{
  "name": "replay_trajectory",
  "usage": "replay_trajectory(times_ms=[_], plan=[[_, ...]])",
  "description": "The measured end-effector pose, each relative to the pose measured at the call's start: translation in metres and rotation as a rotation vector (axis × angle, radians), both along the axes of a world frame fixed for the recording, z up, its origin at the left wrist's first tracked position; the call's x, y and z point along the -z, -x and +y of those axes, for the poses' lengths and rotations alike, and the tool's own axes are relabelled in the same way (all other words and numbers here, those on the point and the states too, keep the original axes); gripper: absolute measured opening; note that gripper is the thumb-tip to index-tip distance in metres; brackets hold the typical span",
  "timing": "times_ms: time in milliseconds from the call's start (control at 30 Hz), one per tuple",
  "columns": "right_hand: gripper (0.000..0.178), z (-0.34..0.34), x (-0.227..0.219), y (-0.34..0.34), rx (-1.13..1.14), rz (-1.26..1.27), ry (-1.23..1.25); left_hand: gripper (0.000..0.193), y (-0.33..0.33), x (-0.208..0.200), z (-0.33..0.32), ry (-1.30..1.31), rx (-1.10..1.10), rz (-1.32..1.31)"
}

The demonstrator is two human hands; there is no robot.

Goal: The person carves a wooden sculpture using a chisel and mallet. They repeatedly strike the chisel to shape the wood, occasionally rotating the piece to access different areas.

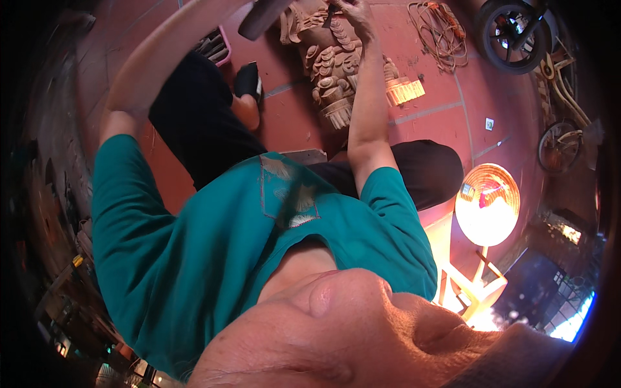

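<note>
A brown wood carving (pixel 336 74) with dense scroll and scale relief lies on the red tiled floor between my legs. My right hand (pixel 357 16) is at its upper part, near the top edge of the view. The fingers are closed around something dark and small that I cannot make out. My left forearm (pixel 174 48) reaches up and across, and its hand is cut off by the top edge. Close to where that forearm leaves the view hangs a mallet-like dark wooden block (pixel 260 19); the grip on it is hidden. It is apart from the carving.
Left of the carving is a pink basket (pixel 226 48) of slim tools, near my foot (pixel 246 107). A coiled orange cable (pixel 443 39), a black wheel (pixel 511 35) and a bicycle (pixel 561 139) stand to the right. Nearer sits a glaring round ribbed disc (pixel 488 194) on a stand (pixel 479 288).
</note>
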State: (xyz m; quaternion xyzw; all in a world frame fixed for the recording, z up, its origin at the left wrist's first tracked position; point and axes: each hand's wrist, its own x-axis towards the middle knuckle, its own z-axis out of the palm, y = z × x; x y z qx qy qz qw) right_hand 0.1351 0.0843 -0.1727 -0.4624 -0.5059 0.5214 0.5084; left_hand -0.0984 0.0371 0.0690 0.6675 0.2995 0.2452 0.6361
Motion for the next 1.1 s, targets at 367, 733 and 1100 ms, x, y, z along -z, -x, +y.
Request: replay_trajectory(times_ms=[367, 733, 1100], plan=[[0.063, -0.005, -0.046, 0.0, -0.37, -0.461, -0.104, 0.03, 0.015, 0.111, -0.098, 0.152, -0.565, -0.304], [0.059, -0.02, -0.057, 0.044, -0.601, -1.078, -0.209, 0.033, 0.042, 0.16, -0.101, 0.231, -0.681, -0.18], [0.055, -0.018, -0.028, 0.056, -0.695, -0.989, -0.107, 0.034, 0.043, 0.183, -0.114, 0.29, -0.759, -0.106]])
